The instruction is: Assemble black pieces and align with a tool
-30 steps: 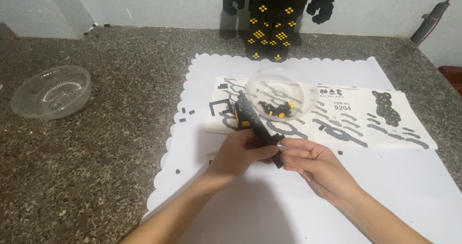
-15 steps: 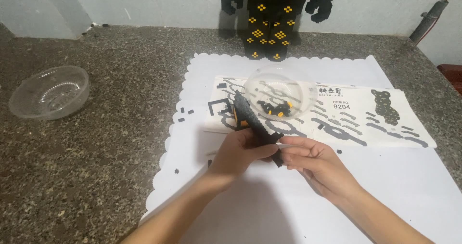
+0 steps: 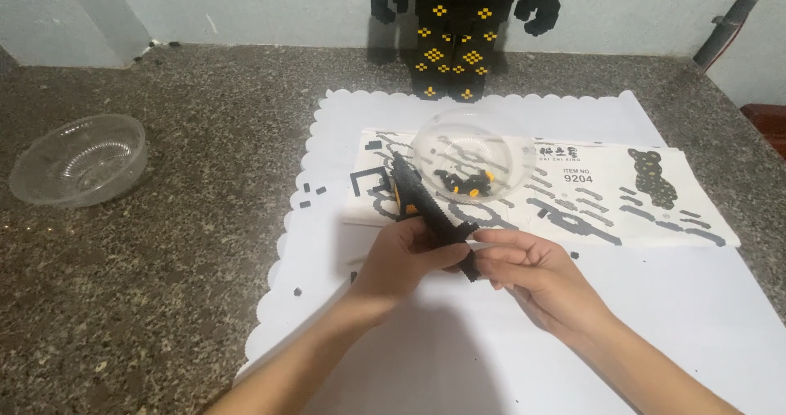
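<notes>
— While both hands are up over the white paper mat (image 3: 458, 358), what do they hold?

— A long, flat strip made of tiny black blocks (image 3: 430, 206), with a bit of orange on one side. It leans up and away, over the middle of the mat. The left hand (image 3: 405, 259) is wrapped around the low part of the strip. The right hand (image 3: 528, 272) pinches the bottom end with its fingertips (image 3: 483, 261). The two hands almost touch.

— What is just past the strip?

— A clear round bowl (image 3: 472, 155). It sits on a folded picture sheet (image 3: 606, 194) full of black block drawings. Little black and orange blocks (image 3: 467, 182) lie in the bowl. The top of the strip is just beside the bowl's left rim.

— Is there more on the mat?

— Yes, a few loose black bits (image 3: 309, 191) lie near its left wavy edge.

— And off the mat?

— A second clear bowl (image 3: 79, 160) sits well apart, near the left edge of the speckled stone tabletop (image 3: 180, 243). At the back edge, by the wall, stands a tall black block figure (image 3: 463, 30) with yellow dots. We only see its legs and arms. A dark tool handle (image 3: 729, 30) leans in the back right corner.
</notes>
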